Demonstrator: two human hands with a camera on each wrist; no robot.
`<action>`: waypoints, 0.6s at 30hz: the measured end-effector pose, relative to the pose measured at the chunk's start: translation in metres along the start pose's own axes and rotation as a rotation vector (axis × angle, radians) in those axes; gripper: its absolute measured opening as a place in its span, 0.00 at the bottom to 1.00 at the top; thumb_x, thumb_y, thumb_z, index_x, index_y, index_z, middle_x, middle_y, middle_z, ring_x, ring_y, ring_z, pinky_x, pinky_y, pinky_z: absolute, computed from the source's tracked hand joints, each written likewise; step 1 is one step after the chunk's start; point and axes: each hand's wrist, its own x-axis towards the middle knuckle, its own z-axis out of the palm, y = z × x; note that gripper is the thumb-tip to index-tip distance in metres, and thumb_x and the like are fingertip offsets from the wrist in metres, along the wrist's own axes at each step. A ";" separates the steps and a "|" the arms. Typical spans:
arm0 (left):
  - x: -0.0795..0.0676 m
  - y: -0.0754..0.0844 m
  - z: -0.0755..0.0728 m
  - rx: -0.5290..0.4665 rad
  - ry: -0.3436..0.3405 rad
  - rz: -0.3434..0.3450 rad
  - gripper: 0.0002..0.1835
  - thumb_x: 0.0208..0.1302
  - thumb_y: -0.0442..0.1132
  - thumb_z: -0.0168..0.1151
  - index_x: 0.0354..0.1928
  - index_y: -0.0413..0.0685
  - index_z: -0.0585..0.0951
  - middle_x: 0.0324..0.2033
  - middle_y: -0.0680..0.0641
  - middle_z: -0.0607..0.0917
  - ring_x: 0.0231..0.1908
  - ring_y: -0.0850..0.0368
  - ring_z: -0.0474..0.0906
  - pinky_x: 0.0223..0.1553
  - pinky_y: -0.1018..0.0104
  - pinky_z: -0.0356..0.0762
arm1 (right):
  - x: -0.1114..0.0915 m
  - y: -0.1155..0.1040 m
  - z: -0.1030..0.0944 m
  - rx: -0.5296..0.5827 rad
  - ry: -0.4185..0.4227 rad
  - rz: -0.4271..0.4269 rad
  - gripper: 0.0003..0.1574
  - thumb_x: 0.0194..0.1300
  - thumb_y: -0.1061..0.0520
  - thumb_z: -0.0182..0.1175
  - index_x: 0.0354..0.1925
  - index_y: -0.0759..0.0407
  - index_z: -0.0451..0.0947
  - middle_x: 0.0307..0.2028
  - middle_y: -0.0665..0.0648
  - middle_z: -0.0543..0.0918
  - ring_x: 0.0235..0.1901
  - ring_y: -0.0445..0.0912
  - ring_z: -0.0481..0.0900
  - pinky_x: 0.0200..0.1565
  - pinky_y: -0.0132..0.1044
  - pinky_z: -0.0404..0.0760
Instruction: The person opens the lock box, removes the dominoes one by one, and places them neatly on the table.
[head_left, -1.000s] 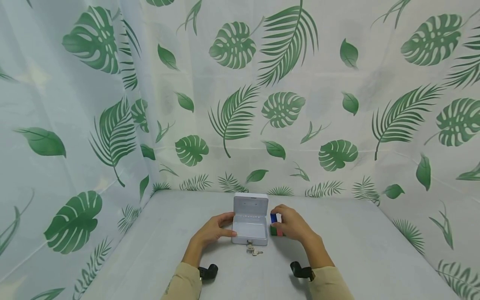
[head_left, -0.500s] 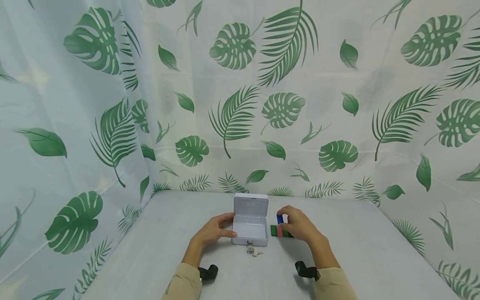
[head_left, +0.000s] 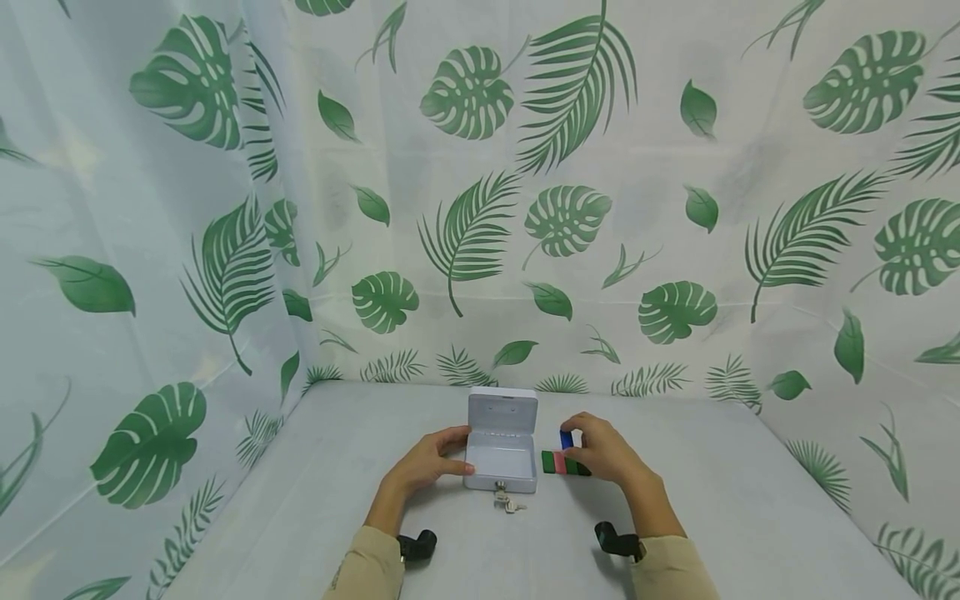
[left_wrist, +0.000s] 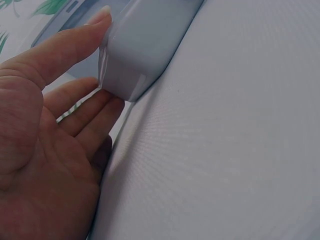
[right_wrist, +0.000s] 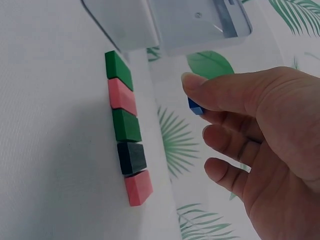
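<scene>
A small light-grey cash box (head_left: 521,483) stands on the table with its lid (head_left: 502,414) raised; the inside shows bare. My left hand (head_left: 423,458) holds its left side, thumb at the rim and fingertips against the outer wall (left_wrist: 122,77). To the right of the box my right hand (head_left: 606,450) pinches a blue block (head_left: 566,437) between thumb and finger, mostly covered in the right wrist view. Below it lies a row of blocks: green (right_wrist: 119,71), pink (right_wrist: 122,96), green (right_wrist: 127,125), dark (right_wrist: 132,158) and pink (right_wrist: 139,188).
Two small keys (head_left: 512,505) hang at the lock on the box's front. A pale cloth covers the table (head_left: 360,417). Behind it and at the sides hang white curtains (head_left: 660,250) printed with green leaves.
My right hand has moved a little to the right, away from the box, with the blue block. More of the block row now shows. My left hand and the box have stayed put.
</scene>
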 end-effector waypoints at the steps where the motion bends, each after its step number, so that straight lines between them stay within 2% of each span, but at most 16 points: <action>1: 0.000 0.000 0.000 -0.001 0.000 0.000 0.42 0.58 0.37 0.78 0.74 0.39 0.71 0.72 0.37 0.74 0.74 0.37 0.67 0.76 0.37 0.58 | 0.000 0.001 0.000 0.002 -0.001 0.000 0.21 0.63 0.64 0.72 0.55 0.65 0.83 0.54 0.61 0.85 0.43 0.55 0.81 0.44 0.46 0.83; 8: 0.001 0.000 0.001 0.006 0.006 -0.004 0.42 0.58 0.37 0.78 0.74 0.40 0.71 0.72 0.37 0.75 0.75 0.37 0.67 0.76 0.37 0.58 | -0.001 0.008 -0.002 0.009 -0.024 0.071 0.22 0.64 0.62 0.72 0.56 0.63 0.82 0.54 0.59 0.84 0.44 0.54 0.80 0.45 0.47 0.84; 14: 0.001 0.000 0.000 -0.004 0.007 -0.010 0.42 0.58 0.37 0.78 0.74 0.40 0.71 0.72 0.37 0.74 0.75 0.37 0.67 0.77 0.37 0.57 | -0.001 0.009 -0.004 0.022 -0.031 0.097 0.23 0.63 0.62 0.73 0.56 0.62 0.82 0.51 0.58 0.84 0.42 0.49 0.78 0.42 0.45 0.84; 18: 0.001 0.000 0.000 -0.004 0.002 -0.011 0.42 0.58 0.37 0.78 0.74 0.40 0.71 0.72 0.37 0.74 0.75 0.37 0.67 0.77 0.37 0.58 | -0.004 0.013 -0.006 0.029 -0.029 0.121 0.23 0.64 0.62 0.72 0.57 0.62 0.82 0.51 0.58 0.84 0.42 0.50 0.78 0.44 0.47 0.84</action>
